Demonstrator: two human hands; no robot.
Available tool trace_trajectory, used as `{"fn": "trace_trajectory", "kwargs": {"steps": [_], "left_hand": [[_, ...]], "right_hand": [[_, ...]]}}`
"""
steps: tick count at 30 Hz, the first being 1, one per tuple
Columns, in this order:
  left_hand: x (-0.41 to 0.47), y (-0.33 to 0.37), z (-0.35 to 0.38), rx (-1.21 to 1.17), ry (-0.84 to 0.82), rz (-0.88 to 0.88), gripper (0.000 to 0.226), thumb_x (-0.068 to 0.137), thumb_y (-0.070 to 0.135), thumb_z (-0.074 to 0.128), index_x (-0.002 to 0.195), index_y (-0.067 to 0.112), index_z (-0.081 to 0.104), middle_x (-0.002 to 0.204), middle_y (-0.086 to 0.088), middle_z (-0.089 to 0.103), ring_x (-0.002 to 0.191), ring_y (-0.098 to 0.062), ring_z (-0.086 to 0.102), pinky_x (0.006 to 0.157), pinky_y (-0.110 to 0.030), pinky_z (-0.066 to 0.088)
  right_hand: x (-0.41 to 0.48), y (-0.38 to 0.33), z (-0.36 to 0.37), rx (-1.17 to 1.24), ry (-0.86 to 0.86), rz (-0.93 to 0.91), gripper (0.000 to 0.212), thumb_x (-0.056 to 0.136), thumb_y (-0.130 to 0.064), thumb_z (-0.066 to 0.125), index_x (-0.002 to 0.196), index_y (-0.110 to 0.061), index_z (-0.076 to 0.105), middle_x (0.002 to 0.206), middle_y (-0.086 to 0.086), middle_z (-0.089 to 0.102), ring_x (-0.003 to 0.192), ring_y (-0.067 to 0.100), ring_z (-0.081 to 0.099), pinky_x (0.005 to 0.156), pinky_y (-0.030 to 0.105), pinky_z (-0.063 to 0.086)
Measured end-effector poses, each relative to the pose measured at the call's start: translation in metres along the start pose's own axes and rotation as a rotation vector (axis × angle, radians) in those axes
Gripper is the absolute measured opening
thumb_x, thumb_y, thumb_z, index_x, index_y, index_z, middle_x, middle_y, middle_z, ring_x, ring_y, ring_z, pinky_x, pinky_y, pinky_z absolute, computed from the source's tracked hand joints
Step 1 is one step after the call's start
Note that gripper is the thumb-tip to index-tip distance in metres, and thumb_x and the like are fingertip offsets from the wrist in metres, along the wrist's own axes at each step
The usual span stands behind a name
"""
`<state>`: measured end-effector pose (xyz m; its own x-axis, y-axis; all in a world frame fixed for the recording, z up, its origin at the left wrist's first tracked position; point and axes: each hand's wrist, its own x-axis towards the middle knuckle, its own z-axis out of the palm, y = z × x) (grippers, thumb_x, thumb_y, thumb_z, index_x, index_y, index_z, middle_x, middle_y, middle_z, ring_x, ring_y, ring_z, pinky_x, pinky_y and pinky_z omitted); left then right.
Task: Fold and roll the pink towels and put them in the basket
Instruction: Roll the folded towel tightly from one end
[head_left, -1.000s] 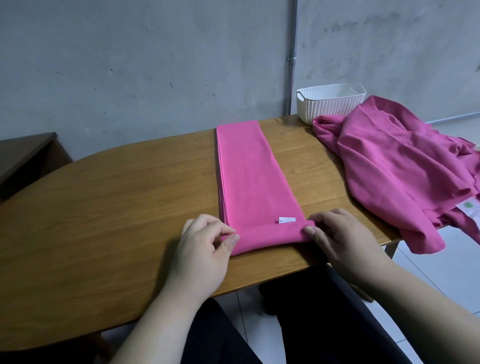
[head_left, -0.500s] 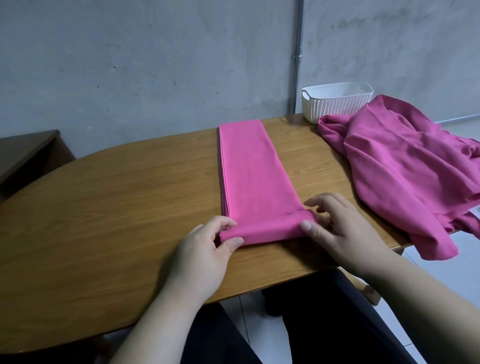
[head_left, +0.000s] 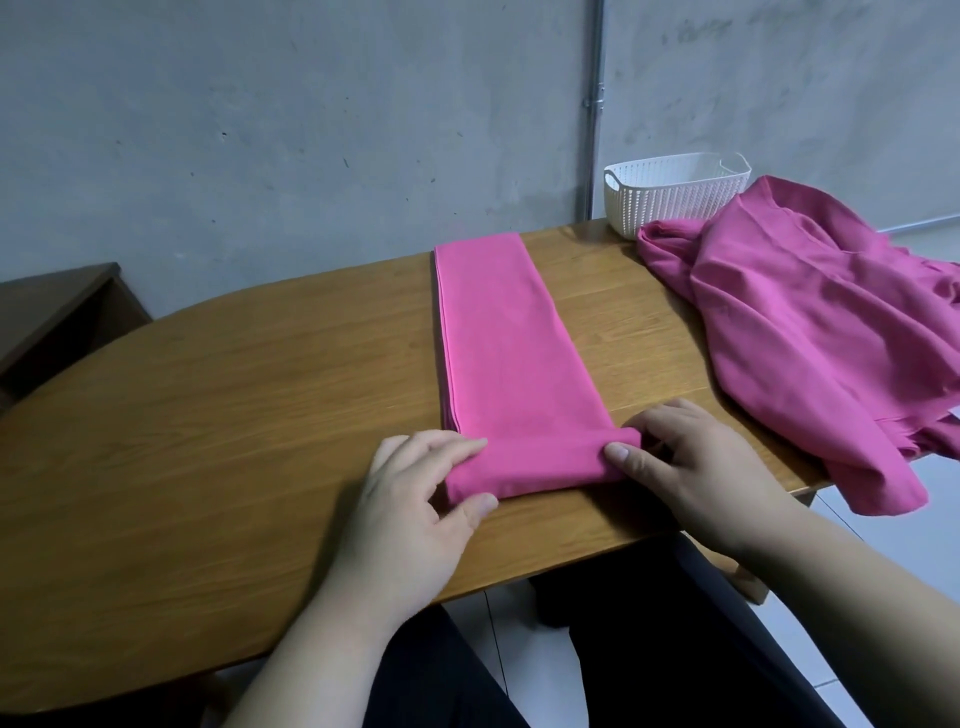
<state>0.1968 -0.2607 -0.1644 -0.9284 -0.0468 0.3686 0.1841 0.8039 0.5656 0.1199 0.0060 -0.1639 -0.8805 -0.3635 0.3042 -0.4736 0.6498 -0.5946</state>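
Towel (head_left: 509, 338): long strip on table (head_left: 208, 415), near end rolled.
Left hand (head_left: 415, 499): pinches rolled end, left side.
Right hand (head_left: 696, 478): pinches rolled end, right side.
Risk: I expect a skewed, loose roll if I advance one side faster.

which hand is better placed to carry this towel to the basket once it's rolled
Probably the right hand: it pinches the rolled end of the folded pink towel on the side where the white perforated plastic basket stands, far right. The left hand would reach across.
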Motion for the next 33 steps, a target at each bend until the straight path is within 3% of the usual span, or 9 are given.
{"fn": "trace_trajectory", "kwargs": {"steps": [3,8,10,13,16,22,26,30,33], "left_hand": [[0.002,0.002,0.001,0.045,-0.040,-0.036,0.049,0.082,0.034,0.080,0.128,0.042,0.065,0.113,0.036,0.054,0.117,0.012,0.037,0.097,-0.005,0.028],[0.005,0.001,0.005,0.076,-0.057,-0.028,0.036,0.093,0.037,0.065,0.129,0.039,0.065,0.117,0.024,0.062,0.112,0.000,0.045,0.100,-0.024,0.038],[0.008,0.001,0.005,0.063,-0.057,-0.036,0.033,0.096,0.036,0.061,0.129,0.037,0.065,0.116,0.022,0.064,0.109,-0.001,0.048,0.097,-0.024,0.039],[0.009,0.003,0.004,0.026,-0.062,-0.052,0.029,0.098,0.037,0.056,0.126,0.038,0.065,0.105,0.026,0.062,0.104,0.000,0.049,0.092,-0.023,0.040],[0.005,0.004,0.002,-0.010,-0.042,-0.094,0.027,0.097,0.039,0.056,0.124,0.037,0.059,0.098,0.031,0.050,0.104,-0.005,0.050,0.093,-0.030,0.042],[0.002,0.003,0.001,0.015,0.006,-0.026,0.036,0.086,0.042,0.069,0.121,0.037,0.064,0.116,0.035,0.049,0.118,0.008,0.038,0.099,-0.012,0.031],[0.001,0.002,0.002,-0.016,-0.005,-0.109,0.053,0.079,0.038,0.081,0.126,0.045,0.058,0.107,0.040,0.048,0.110,0.013,0.043,0.094,-0.003,0.029],[0.001,0.004,0.002,-0.003,-0.044,-0.173,0.039,0.086,0.053,0.063,0.124,0.045,0.056,0.103,0.026,0.051,0.106,-0.007,0.052,0.094,-0.029,0.043],[0.003,0.009,0.001,0.014,-0.055,-0.174,0.037,0.090,0.057,0.052,0.125,0.044,0.057,0.091,0.022,0.051,0.097,-0.010,0.051,0.088,-0.034,0.043]], "right_hand": [[0.003,0.002,0.001,-0.019,0.010,0.018,0.054,0.086,-0.062,0.046,0.075,-0.011,0.061,0.073,0.001,0.054,0.084,0.006,0.048,0.072,0.021,0.037],[0.005,0.006,0.007,-0.114,0.051,0.018,0.053,0.093,-0.068,0.043,0.069,-0.021,0.050,0.071,-0.006,0.052,0.082,0.019,0.049,0.076,0.036,0.038],[0.004,0.009,0.008,-0.092,0.072,-0.002,0.047,0.085,-0.069,0.047,0.090,-0.025,0.060,0.090,-0.008,0.056,0.093,0.016,0.051,0.084,0.034,0.042],[0.001,0.010,0.006,-0.001,0.045,-0.084,0.068,0.075,-0.065,0.066,0.128,-0.026,0.055,0.112,-0.014,0.056,0.107,0.008,0.052,0.092,0.030,0.042],[0.000,0.008,0.004,0.001,0.021,-0.112,0.059,0.071,-0.055,0.084,0.119,-0.028,0.065,0.100,-0.028,0.055,0.096,-0.003,0.052,0.083,0.018,0.041],[0.003,0.003,0.000,0.009,0.024,-0.115,0.050,0.075,-0.058,0.066,0.108,-0.021,0.074,0.085,-0.020,0.061,0.089,0.004,0.052,0.080,0.008,0.038],[0.003,0.004,0.000,0.008,0.011,-0.080,0.045,0.088,-0.062,0.059,0.104,-0.023,0.075,0.080,-0.016,0.058,0.085,0.005,0.051,0.077,0.011,0.039],[0.004,0.006,0.003,-0.011,0.005,-0.034,0.046,0.090,-0.074,0.045,0.078,-0.033,0.062,0.074,-0.008,0.055,0.081,0.000,0.050,0.073,0.007,0.036],[0.004,0.011,0.005,-0.026,0.028,-0.077,0.062,0.085,-0.082,0.042,0.094,-0.028,0.071,0.086,-0.010,0.059,0.090,0.005,0.053,0.080,0.013,0.038]]}}
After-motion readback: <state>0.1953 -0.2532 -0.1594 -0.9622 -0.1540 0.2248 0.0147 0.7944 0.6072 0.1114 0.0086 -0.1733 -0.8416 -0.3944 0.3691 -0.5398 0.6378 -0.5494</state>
